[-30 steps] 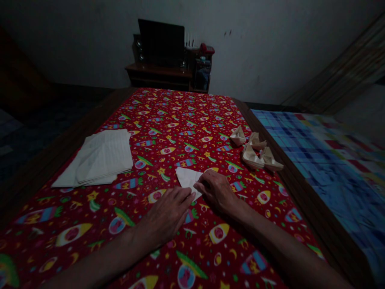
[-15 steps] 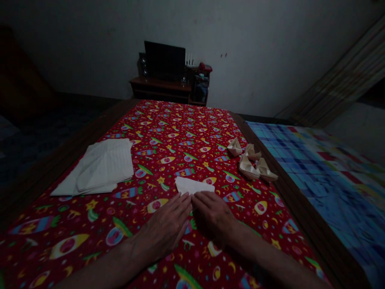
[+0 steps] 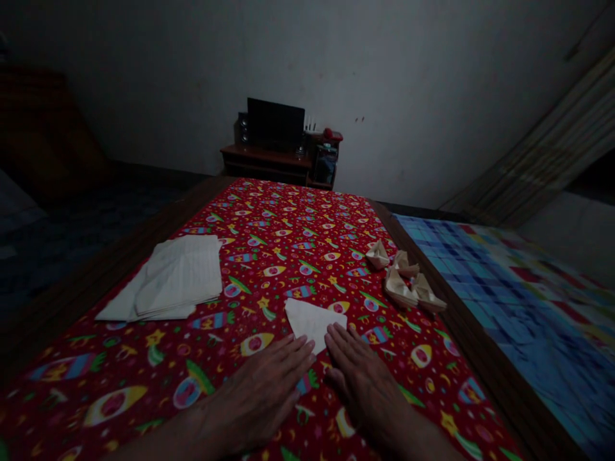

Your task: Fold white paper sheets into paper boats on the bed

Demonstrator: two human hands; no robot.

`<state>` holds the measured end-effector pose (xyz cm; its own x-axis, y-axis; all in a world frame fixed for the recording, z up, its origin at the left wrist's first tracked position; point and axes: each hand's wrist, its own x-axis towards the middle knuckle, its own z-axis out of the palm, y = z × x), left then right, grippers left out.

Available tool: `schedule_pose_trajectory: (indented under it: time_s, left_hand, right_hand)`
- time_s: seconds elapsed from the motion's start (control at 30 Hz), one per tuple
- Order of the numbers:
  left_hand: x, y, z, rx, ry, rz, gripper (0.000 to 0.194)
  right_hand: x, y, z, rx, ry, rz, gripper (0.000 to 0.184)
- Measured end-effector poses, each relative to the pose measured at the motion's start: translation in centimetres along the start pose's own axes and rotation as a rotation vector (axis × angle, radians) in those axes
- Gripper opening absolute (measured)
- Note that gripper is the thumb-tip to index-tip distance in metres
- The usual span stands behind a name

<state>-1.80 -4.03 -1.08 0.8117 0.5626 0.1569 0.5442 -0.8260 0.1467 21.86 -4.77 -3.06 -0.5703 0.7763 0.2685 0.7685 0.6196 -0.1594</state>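
Observation:
A small folded piece of white paper lies flat on the red patterned cloth in front of me. My left hand rests with fingers stretched out, its tips touching the paper's lower left edge. My right hand lies flat too, fingertips on the paper's right side and thumb a little apart. Between the two hands the paper's lower point shows. Several folded paper boats are grouped to the right, close to the table's edge.
A stack of paper sheets lies on the left of the cloth. Dark wooden edging borders the table. Beyond its right side is a blue checked cover. A monitor stands on a desk at the far wall.
My hands have drawn apart and back towards me, so more of the paper shows, its lower point included. The camera view has tilted up slightly.

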Motion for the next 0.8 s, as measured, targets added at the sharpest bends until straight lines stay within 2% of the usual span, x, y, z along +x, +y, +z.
schedule_pose_trajectory:
  time_s: [0.13,0.3,0.47,0.6,0.73,0.8]
  left_hand:
    - [0.0,-0.1,-0.2,-0.012,0.015,0.012,0.056]
    - [0.7,-0.5,-0.3,0.003,0.034,-0.005,0.05]
    - [1.7,-0.9,0.3,0.018,0.085,-0.045,0.048]
    - [1.8,-1.4,0.3,0.01,0.086,-0.024,0.048]
    - [3.2,-3.0,-0.2,-0.122,0.158,0.019,0.026]
    - [4.2,-4.1,-0.3,-0.209,0.202,-0.052,0.022]
  right_hand:
    - [-0.2,-0.2,0.2,0.019,-0.051,-0.04,0.056]
    - [0.0,1.0,0.0,-0.019,0.044,0.022,0.047]
    - [0.3,0.7,-0.1,-0.023,0.052,-0.014,0.045]
    - [1.1,1.2,-0.1,0.008,0.12,0.005,0.032]
    - [3.2,2.1,-0.1,0.02,0.201,0.068,0.012]
    - [4.1,2.3,-0.2,-0.018,0.213,0.129,0.009]
